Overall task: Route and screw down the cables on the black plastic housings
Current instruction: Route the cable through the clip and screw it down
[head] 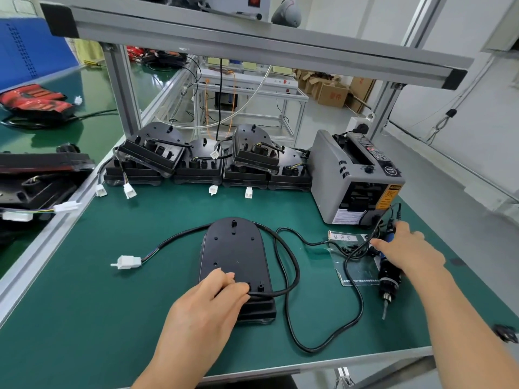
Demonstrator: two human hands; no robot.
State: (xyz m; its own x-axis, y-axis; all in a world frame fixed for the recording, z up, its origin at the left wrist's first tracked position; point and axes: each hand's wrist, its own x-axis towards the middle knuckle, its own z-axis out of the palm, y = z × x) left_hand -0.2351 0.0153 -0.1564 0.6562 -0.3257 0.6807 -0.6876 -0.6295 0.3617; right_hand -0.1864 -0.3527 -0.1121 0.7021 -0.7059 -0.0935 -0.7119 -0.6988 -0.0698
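Your one view comes from the camera on your head, looking forward and down across the green counter (pixel 112 318). The lens is wide, so the shelf frame (pixel 252 46) overhead bows toward the edges. Your left hand (pixel 207 301) and right hand (pixel 407 251) come in from the bottom edge, nearest the lens. The counter's far end and the room beyond sit well back.

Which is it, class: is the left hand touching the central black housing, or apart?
Touching. The head view shows the left hand resting on the near end of the black housing, its fingers lying on the top face with no gap.
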